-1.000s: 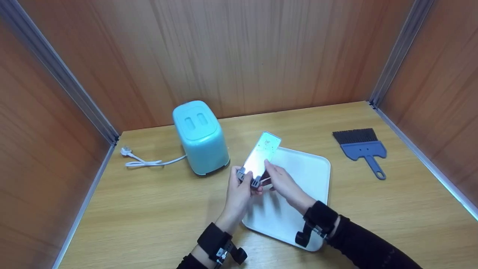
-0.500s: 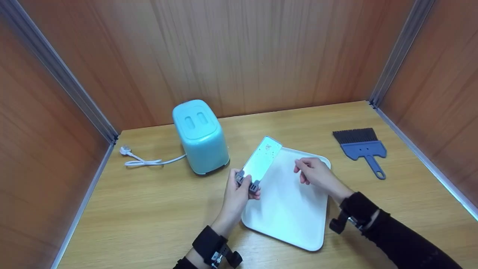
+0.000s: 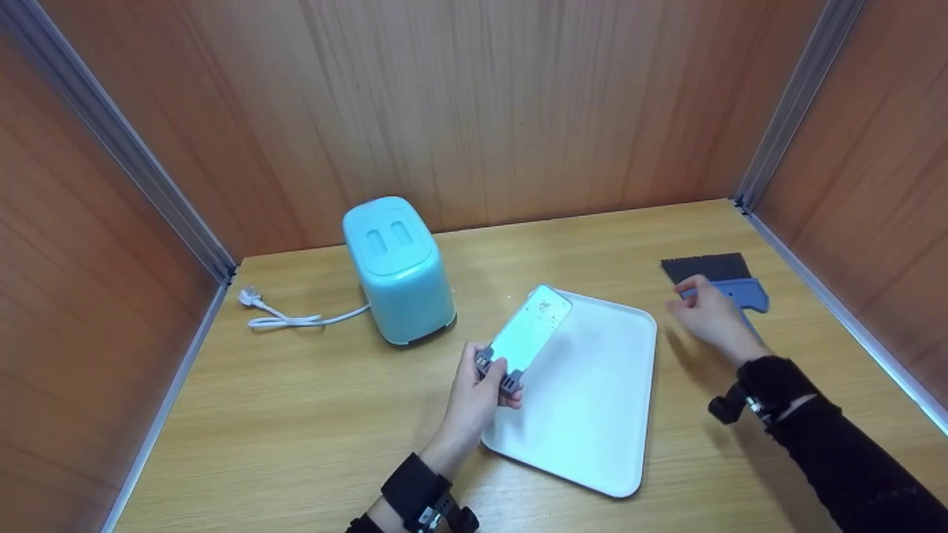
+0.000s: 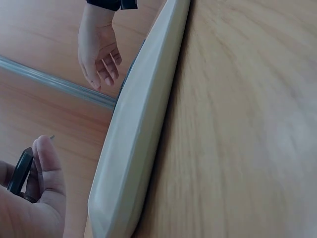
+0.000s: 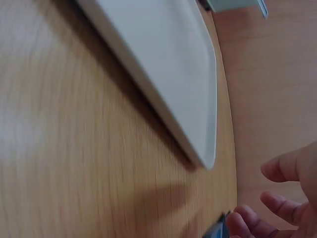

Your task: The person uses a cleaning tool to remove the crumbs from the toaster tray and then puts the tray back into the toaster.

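In the head view my left hand [image 3: 470, 396] pinches the grey slotted end of a toaster crumb tray [image 3: 529, 329]. Its pale metal plate carries scattered crumbs and tilts up above the left part of a white tray [image 3: 592, 392]. My right hand [image 3: 715, 320] hovers over a blue hand brush [image 3: 749, 293], covering part of its head and most of its handle. In the right wrist view the fingers of this hand [image 5: 302, 166] are parted and hold nothing, with a bit of the brush [image 5: 217, 229] below them.
A light blue toaster [image 3: 404, 289] stands at the back, left of the hands, slotted lid on top. Its white cord [image 3: 289, 323] lies coiled with the plug on the table's left side. Wooden panels [image 3: 518, 111] enclose the back and sides.
My right hand has let go of the crumb tray and moved right, across the white tray to the brush. The left hand keeps the crumb tray and has shifted slightly right and nearer.
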{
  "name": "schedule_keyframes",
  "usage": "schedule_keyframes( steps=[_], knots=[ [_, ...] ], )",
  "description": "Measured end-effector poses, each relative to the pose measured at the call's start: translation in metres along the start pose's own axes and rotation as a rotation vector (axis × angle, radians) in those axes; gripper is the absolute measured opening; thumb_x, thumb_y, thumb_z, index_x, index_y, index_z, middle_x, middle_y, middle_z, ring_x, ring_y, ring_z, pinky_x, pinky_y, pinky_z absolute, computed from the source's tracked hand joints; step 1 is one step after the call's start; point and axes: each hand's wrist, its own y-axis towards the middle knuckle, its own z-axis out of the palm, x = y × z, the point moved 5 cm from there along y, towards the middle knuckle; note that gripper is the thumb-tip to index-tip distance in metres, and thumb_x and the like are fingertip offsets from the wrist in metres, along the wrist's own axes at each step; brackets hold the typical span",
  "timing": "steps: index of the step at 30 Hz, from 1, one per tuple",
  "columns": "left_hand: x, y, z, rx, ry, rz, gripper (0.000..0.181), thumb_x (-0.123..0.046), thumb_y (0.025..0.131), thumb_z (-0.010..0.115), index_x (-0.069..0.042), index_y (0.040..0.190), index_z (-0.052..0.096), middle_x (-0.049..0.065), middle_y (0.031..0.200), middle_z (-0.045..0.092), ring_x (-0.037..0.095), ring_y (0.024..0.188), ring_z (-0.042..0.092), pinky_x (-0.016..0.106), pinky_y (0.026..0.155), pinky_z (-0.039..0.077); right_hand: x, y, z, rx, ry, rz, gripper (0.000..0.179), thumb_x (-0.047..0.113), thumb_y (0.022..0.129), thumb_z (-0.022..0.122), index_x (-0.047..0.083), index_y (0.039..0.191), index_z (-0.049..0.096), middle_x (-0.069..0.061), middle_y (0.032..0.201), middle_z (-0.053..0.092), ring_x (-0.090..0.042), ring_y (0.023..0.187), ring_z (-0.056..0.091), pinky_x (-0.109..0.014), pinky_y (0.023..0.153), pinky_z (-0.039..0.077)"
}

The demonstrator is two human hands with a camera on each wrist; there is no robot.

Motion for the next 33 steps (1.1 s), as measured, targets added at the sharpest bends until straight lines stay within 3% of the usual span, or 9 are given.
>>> schedule_keyframes(
  steps=[5,9,12,17,19,23,26,30,33],
  knots=[
    [0.002,-0.003,-0.001,-0.001,0.024,-0.032,0.011,-0.017,0.115,0.048,-0.010,0.118,0.040,0.022,0.105,0.072,0.020,0.075,0.072,0.031,0.070,0.066,-0.048,0.008,-0.032,-0.074,-0.132,0.104,0.066,0.035,0.106,0.062,-0.010,0.149,0.040,-0.042,0.138,0.049,-0.059,0.125,0.050,-0.070,0.105,0.046],
    [0.003,-0.004,-0.001,0.001,0.031,-0.044,0.012,-0.018,0.115,0.048,-0.010,0.122,0.041,0.023,0.108,0.071,0.021,0.077,0.072,0.032,0.071,0.066,-0.085,0.005,-0.046,-0.077,-0.196,0.229,0.084,0.045,0.102,0.064,-0.016,0.150,0.034,-0.049,0.142,0.037,-0.064,0.124,0.040,-0.073,0.104,0.041],
    [0.004,-0.004,0.000,0.006,0.028,-0.043,0.013,-0.018,0.115,0.048,-0.010,0.123,0.042,0.022,0.107,0.071,0.021,0.077,0.072,0.031,0.071,0.066,-0.102,0.003,-0.052,-0.076,-0.209,0.256,0.089,0.049,0.100,0.067,-0.022,0.144,0.037,-0.049,0.135,0.041,-0.058,0.114,0.046,-0.066,0.096,0.046],
    [0.005,-0.006,0.000,0.016,0.022,-0.026,0.013,-0.017,0.115,0.049,-0.009,0.123,0.042,0.016,0.100,0.069,0.019,0.073,0.071,0.030,0.069,0.065,-0.108,0.005,-0.057,-0.076,-0.224,0.244,0.079,0.052,0.099,0.071,-0.020,0.126,0.055,-0.034,0.112,0.057,-0.041,0.094,0.056,-0.044,0.072,0.052],
    [0.005,-0.006,0.001,0.019,0.022,-0.029,0.013,-0.018,0.115,0.049,-0.009,0.123,0.042,0.016,0.100,0.069,0.019,0.074,0.070,0.030,0.069,0.064,-0.108,0.007,-0.055,-0.081,-0.218,0.249,0.066,0.052,0.097,0.074,-0.013,0.101,0.062,-0.020,0.092,0.056,-0.033,0.083,0.054,-0.037,0.065,0.047],
    [0.005,-0.006,0.001,0.018,0.028,-0.045,0.013,-0.018,0.115,0.048,-0.010,0.124,0.042,0.017,0.102,0.069,0.019,0.075,0.071,0.030,0.069,0.065,-0.107,0.008,-0.051,-0.095,-0.193,0.264,0.053,0.048,0.096,0.076,0.011,0.069,0.049,0.000,0.070,0.043,-0.023,0.071,0.048,-0.033,0.061,0.038],
    [0.004,-0.006,0.000,0.011,0.028,-0.050,0.013,-0.018,0.115,0.048,-0.011,0.125,0.043,0.017,0.102,0.069,0.020,0.075,0.072,0.030,0.069,0.065,-0.106,0.008,-0.050,-0.080,-0.178,0.295,0.051,0.047,0.097,0.074,0.013,0.070,0.048,0.001,0.070,0.043,-0.023,0.071,0.050,-0.033,0.061,0.038],
    [0.003,-0.006,-0.002,0.004,0.028,-0.053,0.013,-0.018,0.115,0.048,-0.011,0.125,0.043,0.018,0.104,0.070,0.020,0.075,0.072,0.031,0.070,0.065,-0.104,0.008,-0.051,-0.045,-0.152,0.331,0.053,0.052,0.094,0.075,0.004,0.082,0.056,-0.005,0.076,0.051,-0.025,0.073,0.054,-0.033,0.061,0.042],
    [0.003,-0.006,-0.003,-0.002,0.028,-0.057,0.013,-0.018,0.115,0.048,-0.011,0.124,0.042,0.018,0.103,0.070,0.020,0.075,0.071,0.031,0.071,0.066,-0.106,0.008,-0.052,-0.002,-0.009,0.352,0.052,0.052,0.093,0.078,0.003,0.088,0.061,-0.001,0.072,0.057,-0.019,0.067,0.058,-0.030,0.058,0.046]
  ],
)
